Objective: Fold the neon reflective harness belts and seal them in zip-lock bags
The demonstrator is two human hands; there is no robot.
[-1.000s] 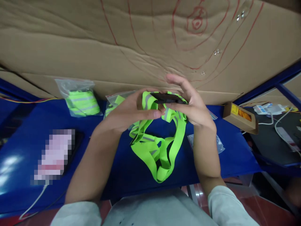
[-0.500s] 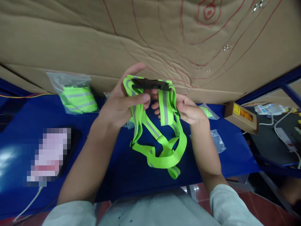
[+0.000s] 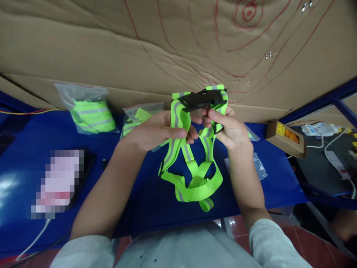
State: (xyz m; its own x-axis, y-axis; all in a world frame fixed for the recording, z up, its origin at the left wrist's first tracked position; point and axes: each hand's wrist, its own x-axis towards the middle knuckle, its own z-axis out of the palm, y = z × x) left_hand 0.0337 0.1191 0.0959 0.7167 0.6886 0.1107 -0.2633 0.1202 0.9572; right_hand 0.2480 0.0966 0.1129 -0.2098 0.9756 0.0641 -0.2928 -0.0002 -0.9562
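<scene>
A neon-green reflective harness [image 3: 199,191] with grey stripes hangs between my two hands, its lower straps looping down over the blue table. At its top, a black buckle [image 3: 199,99] joins the two sides. My left hand [image 3: 158,130] is closed on the left strap, thumb in front and fingers behind. With thumb and fingers, my right hand [image 3: 230,126] pinches the right strap just below the buckle, beside a black slider [image 3: 218,128]. Some fingertips of both hands are hidden behind the straps.
Bagged green straps [image 3: 93,115] lean on the cardboard wall [image 3: 83,44]; another bag [image 3: 143,111] lies behind my left hand. A blurred-out phone [image 3: 60,182] with a cable lies left on the blue table [image 3: 134,208]. A small carton [image 3: 287,138] and clear plastic [image 3: 259,167] sit right.
The harness top has shifted right and slightly up. My right hand has moved from beside the hanging strap end to a pinch below the buckle; my left hand has slid lower and right.
</scene>
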